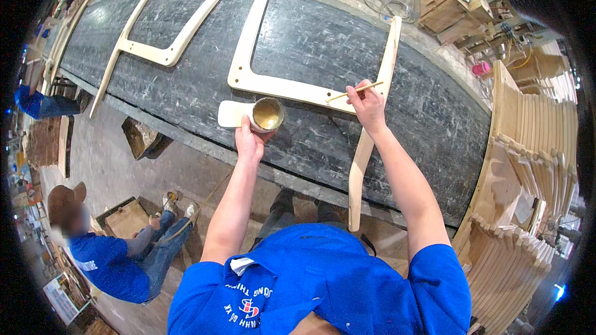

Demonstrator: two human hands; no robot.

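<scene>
My left hand [249, 142] grips a small round cup [282, 113] of yellowish, glue-like stuff, just in front of a pale wooden chair frame [282, 87]. A pale flat piece [231, 113] juts out left of the cup, beside my thumb; how it is held is hidden. Pinched in my right hand [369, 110] is a thin wooden stick [367, 87], its tip slanting down left to the frame's crossbar, close to dark holes near the right corner. That frame lies on a long dark table [310, 37], its right leg [360, 174] jutting over the near edge.
Another pale frame [149, 51] lies farther left on the table. Stacked wooden parts [537, 118] stand close by the right end. A person in blue [115, 263] sits low at the left, and another person [53, 105] is by the table's far-left end.
</scene>
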